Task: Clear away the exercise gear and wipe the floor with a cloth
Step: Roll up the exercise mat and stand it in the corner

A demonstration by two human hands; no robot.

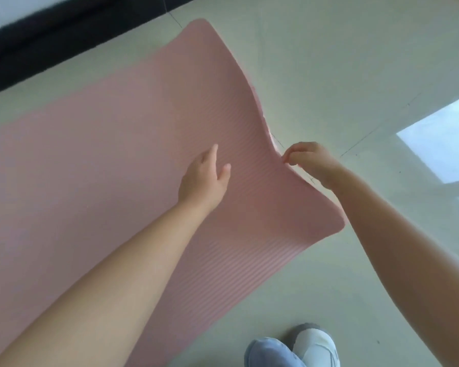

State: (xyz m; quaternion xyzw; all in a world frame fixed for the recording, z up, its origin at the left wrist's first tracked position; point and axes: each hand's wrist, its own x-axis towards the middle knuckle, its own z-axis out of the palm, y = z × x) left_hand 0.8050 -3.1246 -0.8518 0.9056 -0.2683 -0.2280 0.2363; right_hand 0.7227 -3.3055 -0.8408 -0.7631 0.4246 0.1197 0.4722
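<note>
Mat (117, 154) edge lifted off floor (329, 62).
Right hand (308, 160) fingers pinch mat's edge; left hand (204, 181) hovers over mat, fingers released.

Soft daylight filled the view, bright and even. A pale window reflection glared off the glossy floor (355, 62) at the right edge. Shadows were faint, only a slight darkening on the ribbed mat (90, 154) under the lifted end. The whole picture was soft with motion blur, and lines bowed toward the edges.
</note>
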